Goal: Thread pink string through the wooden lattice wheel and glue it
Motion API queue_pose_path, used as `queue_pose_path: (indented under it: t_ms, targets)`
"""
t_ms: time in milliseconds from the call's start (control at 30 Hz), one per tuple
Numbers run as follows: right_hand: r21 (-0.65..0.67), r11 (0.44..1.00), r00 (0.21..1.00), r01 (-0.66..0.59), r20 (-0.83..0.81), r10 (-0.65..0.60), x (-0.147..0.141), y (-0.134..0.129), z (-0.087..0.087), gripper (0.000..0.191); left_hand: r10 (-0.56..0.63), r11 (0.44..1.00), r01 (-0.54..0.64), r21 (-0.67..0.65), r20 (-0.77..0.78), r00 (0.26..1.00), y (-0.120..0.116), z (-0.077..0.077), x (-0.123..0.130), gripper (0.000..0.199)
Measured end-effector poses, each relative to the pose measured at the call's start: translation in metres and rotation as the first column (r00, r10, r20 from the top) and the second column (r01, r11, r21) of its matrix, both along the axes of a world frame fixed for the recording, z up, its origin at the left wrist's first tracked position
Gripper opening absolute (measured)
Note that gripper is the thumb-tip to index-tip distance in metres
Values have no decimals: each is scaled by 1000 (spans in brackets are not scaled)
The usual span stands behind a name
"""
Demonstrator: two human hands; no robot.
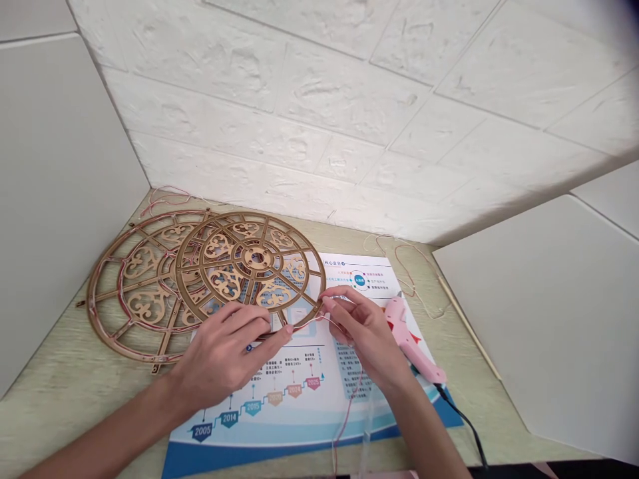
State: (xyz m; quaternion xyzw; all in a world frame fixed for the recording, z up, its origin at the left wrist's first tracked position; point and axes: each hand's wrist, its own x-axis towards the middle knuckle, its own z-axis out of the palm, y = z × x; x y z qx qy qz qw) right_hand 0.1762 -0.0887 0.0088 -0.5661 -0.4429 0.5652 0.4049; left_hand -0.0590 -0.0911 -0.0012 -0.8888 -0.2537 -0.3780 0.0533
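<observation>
Two round gold-brown openwork wheels overlap at the left. My left hand (pixel 229 346) is closed on the lower rim of the upper wheel (pixel 257 258), its index finger stretched along the edge. At the lower right of that rim, my right hand (pixel 354 326) pinches a thin white and red wire (pixel 319 318), which runs along the edge and hangs down toward the table's front. The lower wheel (pixel 94 293) has red and white wire laid along its rings. Beside my right hand lies a pink glue gun (pixel 414 346) with a black cord.
A printed blue and white sheet (pixel 299 426) lies on the greenish table (pixel 44 412) under the wheels. Loose wires (pixel 409 279) and a thin stick (pixel 469 329) are at the right. A white brick-pattern wall and panels enclose the table.
</observation>
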Motion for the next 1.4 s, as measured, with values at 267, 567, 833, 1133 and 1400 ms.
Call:
queue_pose_path:
  t_ms: [267,567,833,1133,1400]
  targets:
    - [21,993,991,-114,69,113,10,-2,5,35,2,1000,-2,13,-5,1000,-1,-1,0,22]
    - [21,999,994,-49,100,47,-1,2,3,41,2,1000,-2,5,-24,1000,-1,-3,0,26]
    - [-36,999,999,-39,-2,39,-1,2,3,45,12,1000,-11,26,-25,1000,-1,-3,0,24]
    - [-68,997,1000,-20,8,21,-1,2,2,46,15,1000,-14,28,-39,999,-1,-6,1,22]
    - [-82,996,998,-28,-51,24,-2,2,-1,51,14,999,-13,44,-20,1000,-1,-5,1,23]
